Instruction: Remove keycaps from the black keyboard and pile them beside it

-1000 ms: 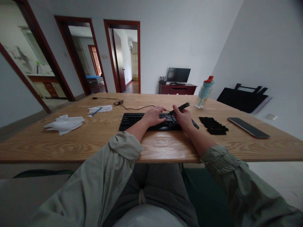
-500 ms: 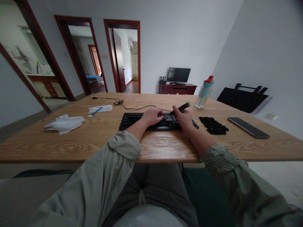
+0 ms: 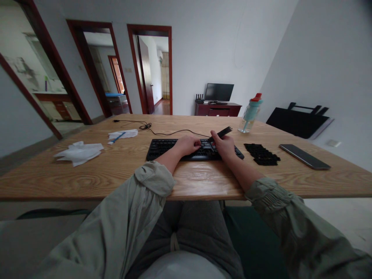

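A black keyboard (image 3: 157, 148) lies in front of me near the table's front edge. My right hand (image 3: 226, 146) grips a slim black brush (image 3: 223, 132) over the keyboard's right part. The brush slants, with what looks like its bristled end up to the right; its lower end points at the keys. Over the middle of the keyboard my left hand (image 3: 188, 145) rests with fingers curled and pressed together. Anything between those fingertips is too small to make out. Right of the keyboard lies a patch of loose black keycaps (image 3: 263, 154).
A phone (image 3: 305, 156) lies on the wooden table (image 3: 122, 178) at right. Behind the keycaps stands a water bottle (image 3: 250, 115). To the left are crumpled tissue (image 3: 80, 152) and a blue-handled brush (image 3: 117, 137) on another tissue. The keyboard cable (image 3: 174, 132) runs along the back.
My right hand and the brush have shifted slightly left and down. The left hand's fingers have curled in a little more. Everything else stays in place.
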Available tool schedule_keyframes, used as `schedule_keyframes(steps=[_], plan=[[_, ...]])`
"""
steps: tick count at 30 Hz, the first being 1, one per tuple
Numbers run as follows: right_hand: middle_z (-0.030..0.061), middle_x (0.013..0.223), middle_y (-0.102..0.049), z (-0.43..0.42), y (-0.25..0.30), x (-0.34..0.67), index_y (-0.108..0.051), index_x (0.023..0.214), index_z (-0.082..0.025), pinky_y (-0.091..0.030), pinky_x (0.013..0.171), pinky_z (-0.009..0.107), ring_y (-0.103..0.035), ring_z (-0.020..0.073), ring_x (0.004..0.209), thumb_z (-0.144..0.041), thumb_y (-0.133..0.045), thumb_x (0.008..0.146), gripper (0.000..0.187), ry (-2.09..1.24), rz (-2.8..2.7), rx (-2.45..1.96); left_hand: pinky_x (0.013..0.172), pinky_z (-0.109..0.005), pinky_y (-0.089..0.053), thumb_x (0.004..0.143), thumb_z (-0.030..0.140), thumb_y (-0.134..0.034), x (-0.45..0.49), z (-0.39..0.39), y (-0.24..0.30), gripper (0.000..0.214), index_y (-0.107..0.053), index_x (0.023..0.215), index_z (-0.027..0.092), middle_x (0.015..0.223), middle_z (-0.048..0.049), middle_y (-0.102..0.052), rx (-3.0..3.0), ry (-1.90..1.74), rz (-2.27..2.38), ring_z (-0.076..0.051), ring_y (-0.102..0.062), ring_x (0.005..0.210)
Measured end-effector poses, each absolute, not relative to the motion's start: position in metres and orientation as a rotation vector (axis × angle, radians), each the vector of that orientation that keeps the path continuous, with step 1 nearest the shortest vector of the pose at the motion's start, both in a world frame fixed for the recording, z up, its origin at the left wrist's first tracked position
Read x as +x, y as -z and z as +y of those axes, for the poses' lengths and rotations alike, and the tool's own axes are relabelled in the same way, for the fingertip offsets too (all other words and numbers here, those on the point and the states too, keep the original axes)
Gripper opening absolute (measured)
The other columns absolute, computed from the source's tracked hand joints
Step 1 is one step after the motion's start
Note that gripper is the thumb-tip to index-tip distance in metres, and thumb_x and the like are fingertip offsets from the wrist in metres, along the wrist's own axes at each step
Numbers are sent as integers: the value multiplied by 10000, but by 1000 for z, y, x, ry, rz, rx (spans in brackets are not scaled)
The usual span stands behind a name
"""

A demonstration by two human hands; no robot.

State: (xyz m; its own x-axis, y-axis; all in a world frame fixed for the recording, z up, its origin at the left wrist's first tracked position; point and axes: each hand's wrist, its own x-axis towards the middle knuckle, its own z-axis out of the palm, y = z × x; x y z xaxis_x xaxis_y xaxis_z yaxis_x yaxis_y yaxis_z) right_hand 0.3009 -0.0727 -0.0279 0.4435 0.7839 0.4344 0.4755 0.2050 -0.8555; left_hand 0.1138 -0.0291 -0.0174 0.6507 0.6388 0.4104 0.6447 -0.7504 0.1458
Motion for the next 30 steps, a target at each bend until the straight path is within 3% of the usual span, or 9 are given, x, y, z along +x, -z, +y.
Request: schedule_keyframes(steps=[9,14,21,30], plan=[[57,551,-629,-73,26,303,-652,602,-139,-369,549,272,-589,193,572,-731,-565,734,613,-219,-1259,-1481,816,-285,-488,877,305,-511,119,-31,18,252,-736,980,256,1004,-38,-728,-2761,664,-1070,-195,-656,945],[60,555,-621,-74,24,302,-602,563,-151,-361,550,268,-588,198,592,-712,-556,754,594,-145,-1329,-1479,780,-297,-493,892,305,-466,120,-35,16,274,-725,960,244,989,-49,-717,-2719,624,-1048,-207,-657,924],[102,624,-671,-77,22,297,-606,581,-173,-374,578,281,-613,222,616,-683,-527,802,562,48,-1414,-1539,776,-302,-493,891,318,-474,119,-37,16,270,-728,928,238,977,-56,-715,-2732,598,-1027,-209,-653,901],[102,595,-669,-74,21,296,-611,547,-185,-382,627,293,-630,232,630,-658,-525,832,559,43,-1428,-1578,832,-299,-490,873,317,-512,119,-31,19,243,-723,959,231,979,-53,-721,-2783,664,-1027,-201,-652,931]])
